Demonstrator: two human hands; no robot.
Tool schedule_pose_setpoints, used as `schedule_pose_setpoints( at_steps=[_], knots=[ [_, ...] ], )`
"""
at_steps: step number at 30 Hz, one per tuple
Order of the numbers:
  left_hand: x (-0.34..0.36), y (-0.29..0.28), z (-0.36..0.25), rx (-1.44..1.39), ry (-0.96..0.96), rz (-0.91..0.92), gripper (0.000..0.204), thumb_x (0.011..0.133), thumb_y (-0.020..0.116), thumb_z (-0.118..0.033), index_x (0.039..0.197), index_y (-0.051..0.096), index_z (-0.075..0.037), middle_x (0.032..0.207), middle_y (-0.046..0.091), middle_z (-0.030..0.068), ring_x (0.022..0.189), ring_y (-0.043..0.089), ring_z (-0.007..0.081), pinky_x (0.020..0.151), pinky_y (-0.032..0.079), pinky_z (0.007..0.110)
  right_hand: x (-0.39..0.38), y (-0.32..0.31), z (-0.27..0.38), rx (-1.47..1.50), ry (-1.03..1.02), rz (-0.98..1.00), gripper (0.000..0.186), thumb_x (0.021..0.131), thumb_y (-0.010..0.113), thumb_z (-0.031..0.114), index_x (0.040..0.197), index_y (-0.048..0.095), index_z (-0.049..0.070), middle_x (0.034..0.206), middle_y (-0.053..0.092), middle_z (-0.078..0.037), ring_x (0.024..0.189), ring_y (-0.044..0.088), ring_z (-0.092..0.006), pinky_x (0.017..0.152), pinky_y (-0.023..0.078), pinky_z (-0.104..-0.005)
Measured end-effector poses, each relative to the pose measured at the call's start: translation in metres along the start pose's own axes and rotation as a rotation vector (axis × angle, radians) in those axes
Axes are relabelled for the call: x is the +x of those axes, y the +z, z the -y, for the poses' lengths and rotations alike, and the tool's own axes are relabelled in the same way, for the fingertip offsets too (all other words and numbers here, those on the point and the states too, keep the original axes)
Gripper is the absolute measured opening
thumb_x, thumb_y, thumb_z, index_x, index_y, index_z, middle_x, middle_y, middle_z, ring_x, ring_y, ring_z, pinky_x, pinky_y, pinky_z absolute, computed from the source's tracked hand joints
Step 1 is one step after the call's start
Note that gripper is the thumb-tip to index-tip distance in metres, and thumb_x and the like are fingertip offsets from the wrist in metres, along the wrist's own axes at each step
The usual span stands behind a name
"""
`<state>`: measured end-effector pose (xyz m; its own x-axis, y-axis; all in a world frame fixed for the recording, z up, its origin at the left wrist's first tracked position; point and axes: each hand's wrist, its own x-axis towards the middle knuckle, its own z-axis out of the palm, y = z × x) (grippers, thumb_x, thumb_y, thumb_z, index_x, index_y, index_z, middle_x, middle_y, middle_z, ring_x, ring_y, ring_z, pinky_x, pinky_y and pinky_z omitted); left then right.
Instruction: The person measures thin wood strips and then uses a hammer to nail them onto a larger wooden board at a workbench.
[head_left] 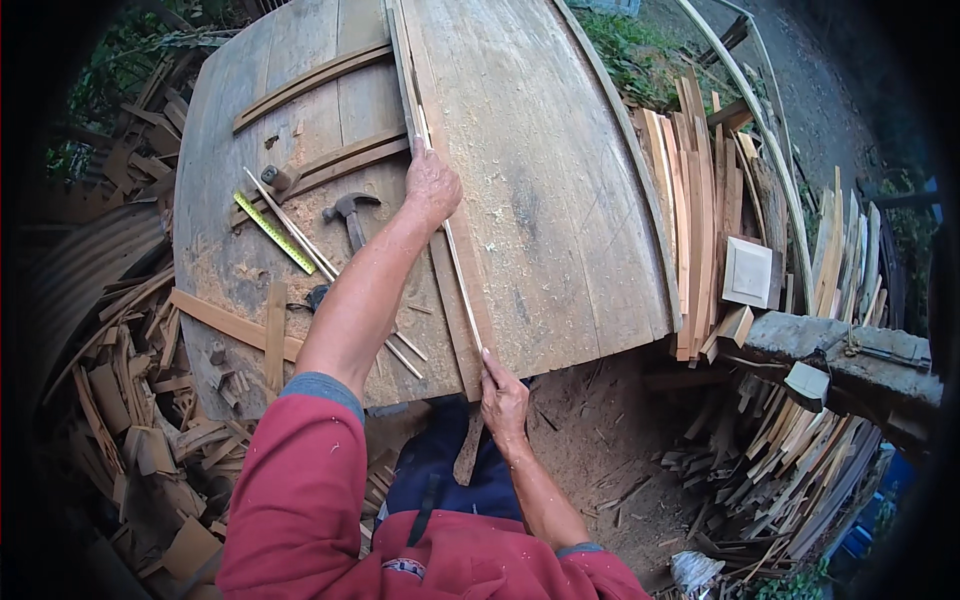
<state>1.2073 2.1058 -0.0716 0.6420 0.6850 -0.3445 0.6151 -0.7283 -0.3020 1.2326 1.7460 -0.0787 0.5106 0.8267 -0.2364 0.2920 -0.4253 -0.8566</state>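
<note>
A thin pale wooden strip (461,268) runs lengthwise along a wooden frame piece (452,308) on the workbench (560,200). My left hand (433,187) is closed on the strip farther up, beside the place where a crosspiece (350,160) meets the long frame piece. At the bench's near edge, my right hand (505,402) pinches the strip's near end between thumb and fingers. A claw hammer (352,215) lies left of my left forearm. Several thin sticks (300,235) lie near it, partly hidden under that forearm.
A yellow measuring tape (275,235) and a dark mallet-like block (275,178) lie on the bench's left side. Sawdust and shavings cover the boards. Stacked planks (690,210) lean at the right. Scrap wood (150,450) heaps up on the left floor.
</note>
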Motion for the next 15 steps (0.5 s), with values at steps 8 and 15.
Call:
schedule_pose_setpoints(
  at_steps=[8, 15],
  knots=[
    [0.018, 0.001, 0.015, 0.008, -0.030, 0.036, 0.030, 0.095, 0.053, -0.026, 0.103, 0.079, -0.013, 0.106, 0.074, 0.0103, 0.114, 0.061, 0.0288, 0.114, 0.024, 0.056, 0.022, 0.011, 0.010, -0.022, -0.086, -0.024, 0.033, 0.092, 0.062, 0.003, 0.124, 0.068, 0.009, 0.088, 0.067, -0.023, 0.077, 0.068, -0.0368, 0.069, 0.053, -0.0406],
    [0.027, -0.004, 0.017, 0.054, -0.028, 0.078, 0.031, 0.096, 0.053, -0.027, 0.111, 0.076, -0.013, 0.116, 0.072, 0.0097, 0.120, 0.058, 0.0286, 0.113, 0.026, 0.055, 0.046, 0.020, 0.013, -0.022, -0.062, -0.019, 0.032, 0.090, 0.062, 0.004, 0.121, 0.070, 0.009, 0.080, 0.065, -0.022, 0.070, 0.066, -0.0373, 0.065, 0.051, -0.0414]
  ],
)
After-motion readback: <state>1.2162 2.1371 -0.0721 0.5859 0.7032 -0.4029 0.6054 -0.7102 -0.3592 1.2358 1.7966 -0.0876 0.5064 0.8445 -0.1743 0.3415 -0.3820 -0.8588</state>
